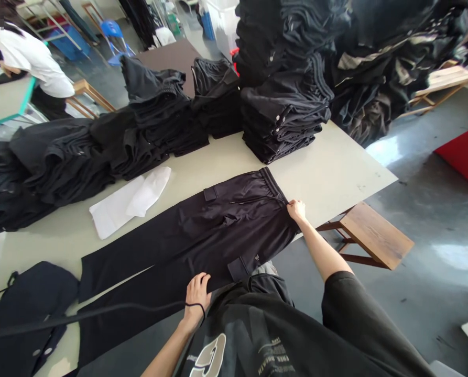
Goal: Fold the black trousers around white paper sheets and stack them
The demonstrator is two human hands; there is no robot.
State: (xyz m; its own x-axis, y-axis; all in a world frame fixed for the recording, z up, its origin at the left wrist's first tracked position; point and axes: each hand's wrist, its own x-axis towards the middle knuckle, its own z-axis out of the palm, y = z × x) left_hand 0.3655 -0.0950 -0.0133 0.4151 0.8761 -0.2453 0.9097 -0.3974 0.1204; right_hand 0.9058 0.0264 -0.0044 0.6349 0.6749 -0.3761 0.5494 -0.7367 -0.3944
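I wear a loose, faded-black T-shirt (316,335) with a wide short sleeve (351,309) ending around my right elbow. Across its front sit a rounded, greyish figure (212,358) outlined in white and small, dull lettering (273,361) including "FREE BREATH". My left hand (197,294) and right hand (296,210) are bare, as are both forearms (322,248). A dark cord (100,311) crosses in front of my left wrist.

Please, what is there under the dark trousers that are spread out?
Under the dark trousers is the pale table, visible between the legs and beyond the waistband. Anything else they cover cannot be seen.
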